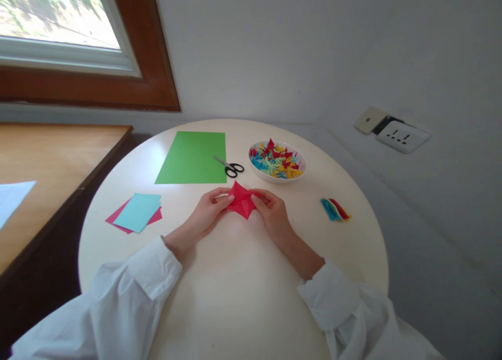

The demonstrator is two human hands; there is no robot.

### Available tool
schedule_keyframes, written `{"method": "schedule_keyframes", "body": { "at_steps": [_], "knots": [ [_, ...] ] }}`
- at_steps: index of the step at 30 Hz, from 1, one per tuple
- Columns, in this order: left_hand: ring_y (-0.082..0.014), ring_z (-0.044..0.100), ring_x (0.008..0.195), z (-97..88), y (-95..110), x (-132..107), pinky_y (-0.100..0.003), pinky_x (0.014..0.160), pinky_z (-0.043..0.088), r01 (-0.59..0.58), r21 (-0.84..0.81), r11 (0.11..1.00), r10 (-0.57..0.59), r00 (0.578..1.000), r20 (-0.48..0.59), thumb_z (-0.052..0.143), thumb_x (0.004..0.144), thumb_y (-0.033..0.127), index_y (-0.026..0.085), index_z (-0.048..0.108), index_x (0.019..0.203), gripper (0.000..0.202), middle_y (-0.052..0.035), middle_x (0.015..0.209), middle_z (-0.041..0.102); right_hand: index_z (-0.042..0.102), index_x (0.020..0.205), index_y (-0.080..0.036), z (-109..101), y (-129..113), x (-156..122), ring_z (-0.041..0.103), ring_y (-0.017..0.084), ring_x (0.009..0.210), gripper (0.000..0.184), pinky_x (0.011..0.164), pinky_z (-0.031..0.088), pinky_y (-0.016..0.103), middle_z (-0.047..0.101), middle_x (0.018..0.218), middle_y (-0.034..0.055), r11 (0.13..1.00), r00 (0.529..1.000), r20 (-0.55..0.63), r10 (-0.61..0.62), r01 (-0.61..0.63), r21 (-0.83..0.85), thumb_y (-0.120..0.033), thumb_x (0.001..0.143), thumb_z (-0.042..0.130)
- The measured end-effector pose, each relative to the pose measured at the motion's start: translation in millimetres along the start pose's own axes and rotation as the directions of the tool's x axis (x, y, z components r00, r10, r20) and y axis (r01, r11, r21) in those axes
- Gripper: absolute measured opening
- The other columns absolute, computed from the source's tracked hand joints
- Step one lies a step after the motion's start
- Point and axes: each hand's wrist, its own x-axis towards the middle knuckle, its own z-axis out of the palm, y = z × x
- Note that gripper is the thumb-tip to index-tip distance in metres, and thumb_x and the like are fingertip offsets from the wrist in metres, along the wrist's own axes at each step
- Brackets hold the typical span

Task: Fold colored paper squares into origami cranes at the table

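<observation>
A folded red paper piece (242, 200) is held just above the round cream table (235, 287), between both my hands. My left hand (207, 209) pinches its left edge with fingers closed on it. From the other side my right hand (272, 211) grips the right edge, fingers curled around the paper. Both arms wear white sleeves.
A green sheet (193, 157) lies at the back with black-handled scissors (230, 166) beside it. A white bowl (301, 173) holds several small coloured folded papers. Light blue and pink squares (137, 212) lie left; a small stack of coloured strips (335, 209) lies right. A wooden desk (50, 161) stands left.
</observation>
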Motion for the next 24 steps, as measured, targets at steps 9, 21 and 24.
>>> {"method": "schedule_keyframes", "body": {
  "at_steps": [9,21,24],
  "knots": [
    [-0.0133,0.062,0.073,-3.3,-2.3,2.1,-0.027,0.074,0.048,0.012,-0.073,0.997,-0.01,1.0,0.02,0.073,0.061,0.022,0.012,0.064,0.083,0.025,-0.0054,0.078,0.067,0.069,0.075,-0.02,-1.9,2.7,2.6,0.063,0.016,0.067,0.022,0.067,0.05,0.031,0.07,0.071,0.0019,0.981,0.991,-0.014,0.134,-0.131,0.144,-0.029,0.056,0.073],
    [-0.0111,0.062,0.072,-3.0,-0.4,1.8,-0.024,0.071,0.049,0.009,-0.096,0.995,-0.012,0.999,-0.031,0.068,0.067,0.017,0.012,0.061,0.089,0.023,-0.0047,0.078,0.066,0.067,0.087,-0.023,-0.1,-3.5,-1.0,0.061,0.011,0.064,0.033,0.064,0.048,0.026,0.069,0.072,-0.0016,0.969,0.988,0.044,0.149,-0.154,0.193,-0.025,0.055,0.074],
    [-0.0107,0.062,0.071,-2.0,0.8,1.1,-0.024,0.07,0.05,0.0,-0.098,0.995,-0.005,0.999,-0.054,0.067,0.068,0.016,0.012,0.06,0.089,0.023,-0.005,0.078,0.067,0.068,0.083,-0.023,-0.4,-3.4,-1.0,0.06,0.011,0.065,0.03,0.064,0.048,0.025,0.069,0.072,-0.0018,0.968,0.989,0.022,0.146,-0.148,0.201,-0.023,0.054,0.074]
  ]
}}
